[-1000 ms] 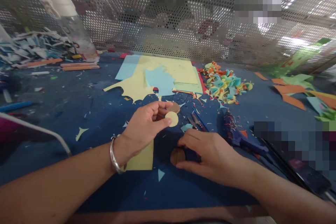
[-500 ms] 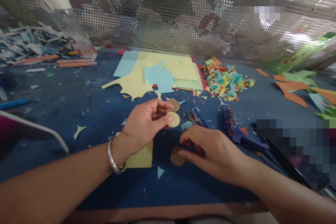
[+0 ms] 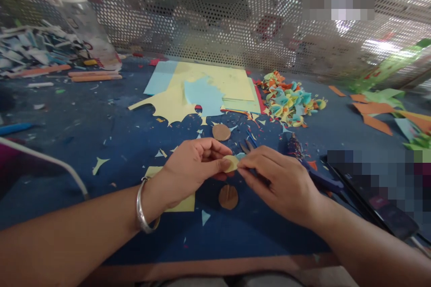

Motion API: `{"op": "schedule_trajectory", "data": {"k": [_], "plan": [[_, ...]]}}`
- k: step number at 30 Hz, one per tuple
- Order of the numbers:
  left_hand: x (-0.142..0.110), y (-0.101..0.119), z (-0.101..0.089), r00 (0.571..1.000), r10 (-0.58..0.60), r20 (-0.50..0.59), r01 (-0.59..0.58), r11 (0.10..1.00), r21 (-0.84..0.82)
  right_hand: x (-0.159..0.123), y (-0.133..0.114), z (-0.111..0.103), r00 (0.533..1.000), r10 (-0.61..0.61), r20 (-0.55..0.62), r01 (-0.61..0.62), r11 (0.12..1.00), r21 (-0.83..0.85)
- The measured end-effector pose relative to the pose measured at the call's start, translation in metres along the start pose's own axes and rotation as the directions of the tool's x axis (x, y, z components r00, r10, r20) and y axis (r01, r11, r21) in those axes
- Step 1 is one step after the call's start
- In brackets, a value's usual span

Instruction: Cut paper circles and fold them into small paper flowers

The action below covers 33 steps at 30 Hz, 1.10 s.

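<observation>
Between my two hands is a small yellow paper circle, raised over the blue table. My left hand, with a silver bangle at the wrist, pinches its left side between thumb and fingers. Thumb and fingertip of my right hand pinch its right edge. One brown cardboard disc lies on the table just below the hands, and a second brown disc lies beyond them. Partly under my left forearm is a yellow paper square. Scissors show partly behind my right hand.
Yellow and blue paper sheets lie stacked at the back. Right of them is a heap of folded coloured paper pieces. A purple glue gun lies beyond my right hand. At left stand a bottle and a white cable.
My right hand has left the lower brown disc and moved up to the yellow circle's edge. My left hand has shifted right and down with the circle, uncovering the farther disc.
</observation>
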<state>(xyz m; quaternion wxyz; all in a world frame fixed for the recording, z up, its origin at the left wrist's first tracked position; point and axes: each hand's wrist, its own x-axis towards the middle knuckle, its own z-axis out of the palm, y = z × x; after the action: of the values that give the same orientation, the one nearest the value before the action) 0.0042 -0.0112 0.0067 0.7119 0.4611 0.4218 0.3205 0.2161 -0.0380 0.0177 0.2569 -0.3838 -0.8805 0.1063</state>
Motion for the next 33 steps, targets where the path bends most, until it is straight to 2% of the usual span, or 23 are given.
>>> {"op": "schedule_trajectory", "data": {"k": [4,9,14,20,33], "plan": [[-0.0011,-0.0012,0.0008,0.999,-0.011,0.040,0.011,1.000,0.018,0.0027,-0.0015,-0.0007,0.999,0.044,-0.003,-0.044,0.998,0.041],[-0.0025,-0.0046,0.0016,0.993,0.057,0.100,-0.068,0.991,0.116,0.0033,-0.0018,-0.0007,0.992,0.126,-0.017,-0.125,0.989,0.077],[-0.0057,-0.0057,0.0033,0.987,0.144,0.076,-0.159,0.951,0.266,0.0040,-0.0027,0.0001,0.989,0.149,-0.009,-0.148,0.985,0.092],[-0.0074,-0.0053,0.0042,0.974,0.220,0.060,-0.226,0.892,0.391,0.0044,-0.0027,0.0005,0.992,0.124,-0.028,-0.121,0.986,0.111],[-0.0088,-0.0044,0.0036,0.953,0.299,0.056,-0.285,0.816,0.502,0.0037,0.0003,0.0018,0.983,0.184,0.025,-0.186,0.971,0.152]]}}
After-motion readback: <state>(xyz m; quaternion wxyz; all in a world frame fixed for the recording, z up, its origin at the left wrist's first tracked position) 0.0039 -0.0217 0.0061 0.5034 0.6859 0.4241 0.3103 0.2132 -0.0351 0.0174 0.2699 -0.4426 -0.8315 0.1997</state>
